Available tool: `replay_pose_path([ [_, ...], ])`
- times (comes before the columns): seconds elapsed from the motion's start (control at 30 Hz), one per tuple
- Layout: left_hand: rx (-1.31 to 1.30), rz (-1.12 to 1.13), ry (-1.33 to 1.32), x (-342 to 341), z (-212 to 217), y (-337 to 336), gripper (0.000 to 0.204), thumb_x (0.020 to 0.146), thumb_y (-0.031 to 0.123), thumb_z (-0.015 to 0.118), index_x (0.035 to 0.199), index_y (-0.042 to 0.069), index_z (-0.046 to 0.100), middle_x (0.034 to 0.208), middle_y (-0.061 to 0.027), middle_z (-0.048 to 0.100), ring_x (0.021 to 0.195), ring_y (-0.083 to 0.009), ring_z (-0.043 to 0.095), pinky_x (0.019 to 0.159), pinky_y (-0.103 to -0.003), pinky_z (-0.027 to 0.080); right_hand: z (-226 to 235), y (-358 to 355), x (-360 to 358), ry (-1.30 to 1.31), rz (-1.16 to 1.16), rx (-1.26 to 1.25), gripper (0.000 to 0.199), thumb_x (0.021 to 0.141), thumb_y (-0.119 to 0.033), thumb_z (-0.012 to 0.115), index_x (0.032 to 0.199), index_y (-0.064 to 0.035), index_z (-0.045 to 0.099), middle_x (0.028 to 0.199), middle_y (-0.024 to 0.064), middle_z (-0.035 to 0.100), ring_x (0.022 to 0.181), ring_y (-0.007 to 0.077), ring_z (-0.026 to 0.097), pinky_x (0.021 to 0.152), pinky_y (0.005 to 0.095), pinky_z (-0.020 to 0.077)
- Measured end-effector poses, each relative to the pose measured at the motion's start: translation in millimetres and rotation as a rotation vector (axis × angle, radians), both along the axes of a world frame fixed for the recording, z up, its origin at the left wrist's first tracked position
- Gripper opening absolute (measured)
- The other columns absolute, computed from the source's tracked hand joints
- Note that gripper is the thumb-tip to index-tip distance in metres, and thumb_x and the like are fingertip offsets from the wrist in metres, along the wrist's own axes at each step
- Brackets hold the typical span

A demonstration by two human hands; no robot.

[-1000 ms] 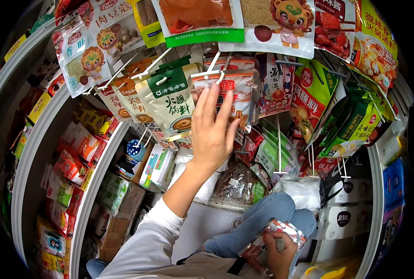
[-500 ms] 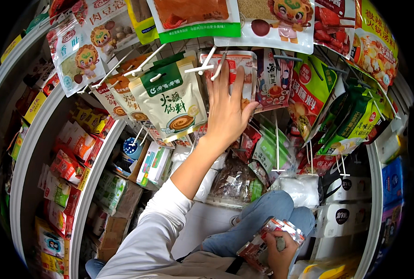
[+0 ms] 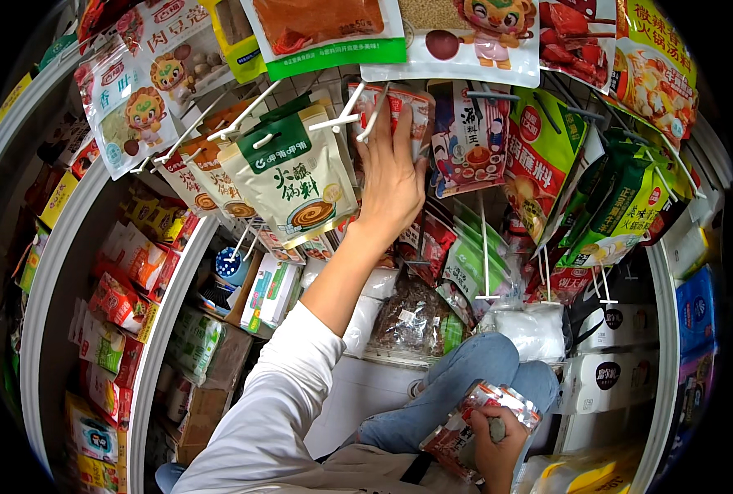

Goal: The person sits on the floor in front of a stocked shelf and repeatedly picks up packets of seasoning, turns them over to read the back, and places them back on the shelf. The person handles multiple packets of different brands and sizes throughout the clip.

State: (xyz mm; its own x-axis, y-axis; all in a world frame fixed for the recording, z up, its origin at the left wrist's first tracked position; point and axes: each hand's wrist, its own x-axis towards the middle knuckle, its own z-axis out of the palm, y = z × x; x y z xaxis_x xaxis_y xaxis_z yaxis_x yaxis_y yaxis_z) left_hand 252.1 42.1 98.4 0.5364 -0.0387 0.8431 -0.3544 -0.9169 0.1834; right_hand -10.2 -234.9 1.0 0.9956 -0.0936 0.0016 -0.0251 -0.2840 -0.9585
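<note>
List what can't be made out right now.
All in the head view:
Lower front of the hanging red-and-white packet: behind the left hand.
Packet count in the red-and-silver bundle: right hand covers part.
Grey thing in the right hand: too small to identify.
Top of the orange-powder packet: cut off by the upper edge.

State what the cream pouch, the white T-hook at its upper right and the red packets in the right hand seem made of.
Cream pouch: probably laminated plastic film, satiny, from its soft sheen.
T-hook: smooth, probably coated metal, judging by its slim rod.
Red packets: likely foil or metallised film, glossy, with silvery glints.
</note>
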Motion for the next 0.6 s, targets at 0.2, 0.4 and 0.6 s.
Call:
replay_pose_path([
  [0.2,-0.013,-0.037,-0.043,12.2,0.7,6.7,0.079,0.082,-0.001,0.065,0.149,0.002,0.023,0.155,-0.0317,0.013,0.144,-0.0498,0.014,0.117,-0.054,0.018,3.0,1.4,1.1,0.004,0.007,-0.003,0.004,0.081,-0.001,0.069,0.083,0.0027,0.068,0.073,0.0069,0.07,0.069,0.0116,0.064,0.066,0.0259,0.0505],
  [0.4,0.041,0.07,0.012,4.4,8.1,-9.3,0.084,0.081,-0.002,0.064,0.152,0.007,0.021,0.155,-0.0302,0.012,0.144,-0.0509,0.012,0.114,-0.062,0.018,3.6,2.2,2.1,-0.013,0.014,-0.041,0.004,0.081,-0.001,0.07,0.082,0.0023,0.068,0.073,0.0066,0.069,0.069,0.0115,0.064,0.066,0.0259,0.0501],
  [0.6,0.011,0.068,0.018,14.7,8.3,-11.3,0.081,0.084,0.0,0.056,0.154,0.008,0.015,0.156,-0.0297,0.01,0.143,-0.0542,0.011,0.108,-0.069,0.02,6.0,4.8,1.8,-0.034,0.032,-0.044,0.005,0.08,-0.001,0.071,0.081,0.0022,0.068,0.072,0.0073,0.069,0.068,0.0122,0.064,0.065,0.0265,0.0505],
])
